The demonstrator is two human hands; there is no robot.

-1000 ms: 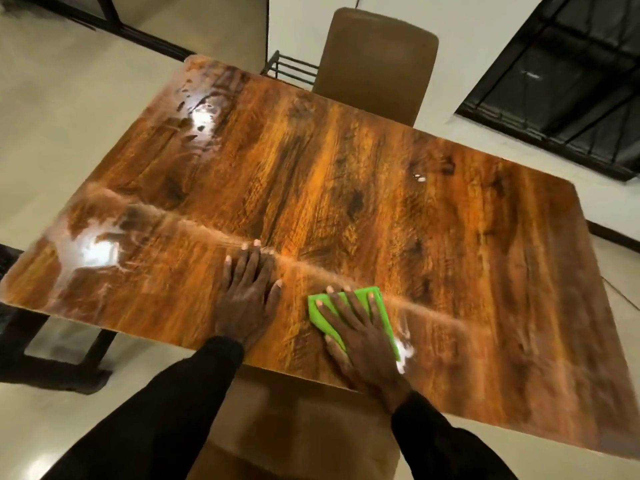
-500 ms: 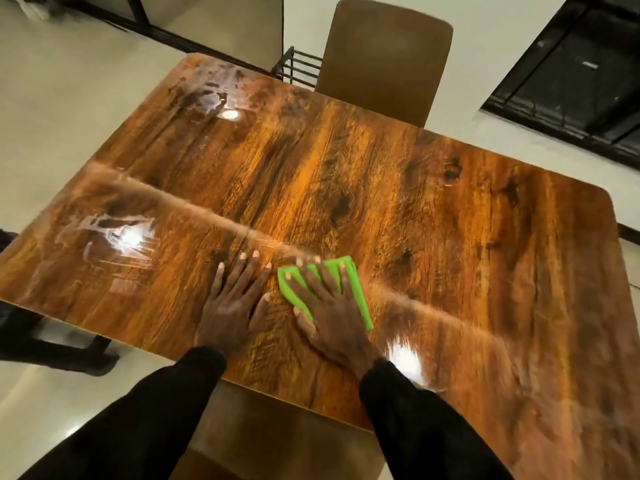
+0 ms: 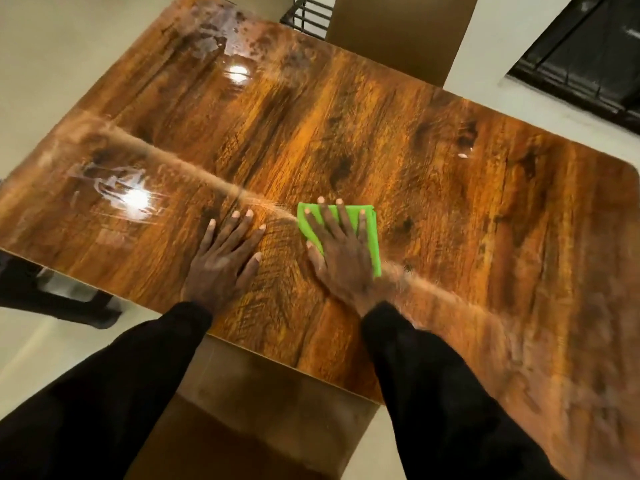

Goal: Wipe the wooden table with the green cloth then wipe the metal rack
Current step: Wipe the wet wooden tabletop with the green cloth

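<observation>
Fingers of the right hand (image 3: 341,254) lie spread and flat on the folded green cloth (image 3: 367,230), pinning it by pressure alone, not clenched. Since a second ago the cloth has slid from the near edge toward twelve o'clock, reaching the pale streak across the wooden table (image 3: 433,161). At nine o'clock of it, the left hand (image 3: 221,261) rests open-palmed on bare wood, grasping nothing. Smears at ten and twelve o'clock look unwiped, so the table seems part done; the metal rack (image 3: 306,15), at twelve beside a chair (image 3: 401,32), waits.
</observation>
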